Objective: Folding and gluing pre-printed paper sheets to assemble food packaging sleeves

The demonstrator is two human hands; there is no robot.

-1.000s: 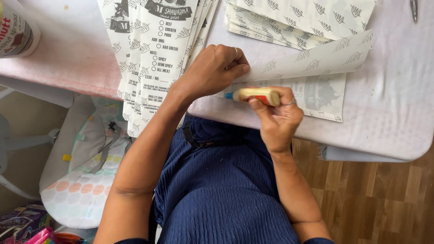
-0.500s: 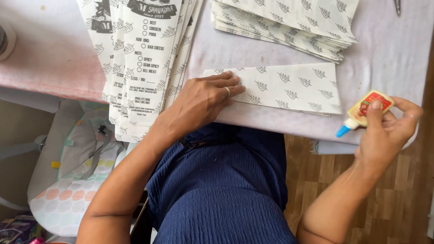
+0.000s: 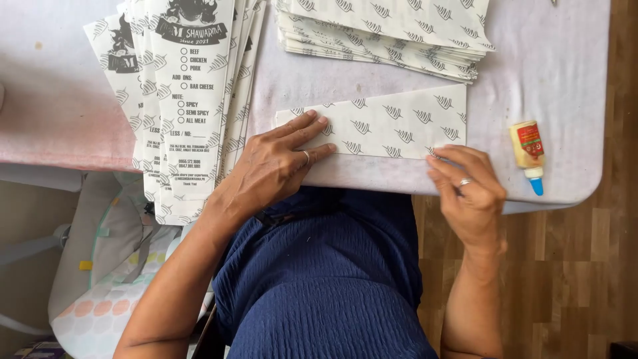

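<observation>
A white table (image 3: 565, 60) fills the far half of the view, its near edge running just above the person's blue-clad lap. On its far left lies a fanned stack of long printed paper sheets (image 3: 189, 100), their near ends hanging over the table edge; at the far middle and right sits a lower pile of finished folded wrappers (image 3: 392, 30) patterned with small grey leaf marks. Near the right edge a small glue bottle (image 3: 527, 149) lies on its side, blue tip pointing toward the person, apart from both hands.

The piece in hand is a single folded paper wrapper (image 3: 392, 123), lying flat near the table's front edge between the two hands, its upper edge slanting up to the right. Judging by the bottle set aside and both palms on the paper, the step looks like pressing down a glued fold. What comes next would likely call for firm, even pressure along the seam so that it holds without creasing.

The left hand (image 3: 279, 163) lies flat and fairly wide, fingers spread over the wrapper's left end, gripping nothing. The right hand (image 3: 468, 189) is flatter and narrower, fingers together, their tips resting on the wrapper's near right corner; it too only presses and holds nothing.
</observation>
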